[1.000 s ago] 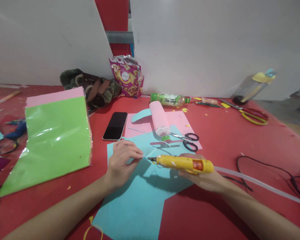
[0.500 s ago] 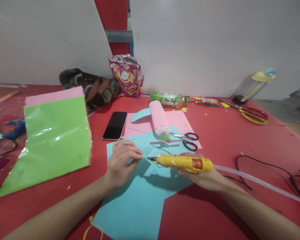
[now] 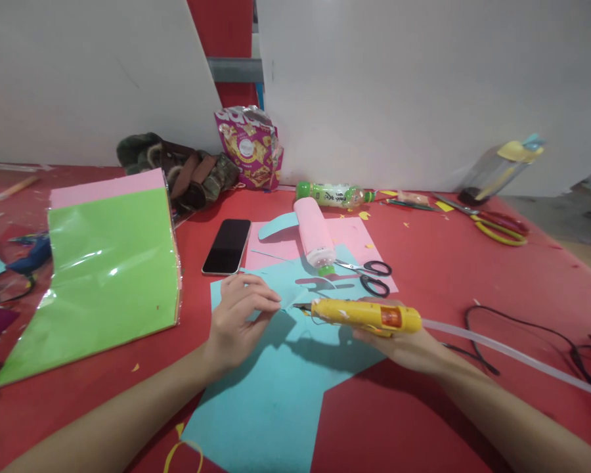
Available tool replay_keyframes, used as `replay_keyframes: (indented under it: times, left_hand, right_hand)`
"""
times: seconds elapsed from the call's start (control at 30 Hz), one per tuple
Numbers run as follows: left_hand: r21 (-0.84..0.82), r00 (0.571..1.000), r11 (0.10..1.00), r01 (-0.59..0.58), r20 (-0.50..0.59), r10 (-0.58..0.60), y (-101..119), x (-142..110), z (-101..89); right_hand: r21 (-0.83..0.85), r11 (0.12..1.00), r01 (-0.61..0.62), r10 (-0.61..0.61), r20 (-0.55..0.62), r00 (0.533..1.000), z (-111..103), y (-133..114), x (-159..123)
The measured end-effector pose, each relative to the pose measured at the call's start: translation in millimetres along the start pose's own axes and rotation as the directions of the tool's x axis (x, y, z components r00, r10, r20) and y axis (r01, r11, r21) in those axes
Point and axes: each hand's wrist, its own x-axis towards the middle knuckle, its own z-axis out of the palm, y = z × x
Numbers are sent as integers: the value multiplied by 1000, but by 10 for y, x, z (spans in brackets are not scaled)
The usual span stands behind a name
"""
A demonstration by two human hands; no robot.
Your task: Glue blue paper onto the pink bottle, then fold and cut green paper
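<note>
My right hand [image 3: 398, 345] is wrapped around a yellow hot glue gun [image 3: 364, 314], with a long clear glue stick [image 3: 502, 355] trailing out of its back. The dark nozzle points left, a small gap from the fingertips of my left hand [image 3: 243, 318]. Those fingers are pinched at one end of what looks like a thin, curled light-blue paper strip [image 3: 320, 281]; the grip itself is mostly hidden. Below both hands lies a sheet of light-blue paper [image 3: 270, 407]. Just beyond, a pink-wrapped bottle [image 3: 312, 230] with a blue paper flap [image 3: 278, 226] rests on its side.
Black-handled scissors [image 3: 374, 277] lie right of the bottle, a phone [image 3: 226, 246] to its left. Wrapped green paper [image 3: 113, 263] covers the left side. Behind are a snack bag [image 3: 251, 148], a green-capped bottle [image 3: 332, 195] and larger scissors [image 3: 497, 226]. A black cable [image 3: 532, 322] runs at right.
The glue gun has shifted slightly right and up, so its nozzle stands a little farther from my left fingertips. My left hand has barely moved.
</note>
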Motion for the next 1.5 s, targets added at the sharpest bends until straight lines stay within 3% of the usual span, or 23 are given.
replay_keyframes:
  times: [1.2, 1.37, 1.5]
  left_hand:
    - [10, 997, 1000, -3, -80, 4, -9, 16, 1]
    - [-41, 993, 998, 54, -102, -58, 0, 33, 3]
    - [-180, 969, 958, 222, -63, -237, 17, 53, 6]
  right_hand:
    - [-19, 1000, 20, -22, -109, 994, -61, 1, 56]
    - [-172, 984, 45, -76, -178, 981, -82, 40, 65]
    - [-362, 931, 33, -157, -317, 936, -201, 69, 92]
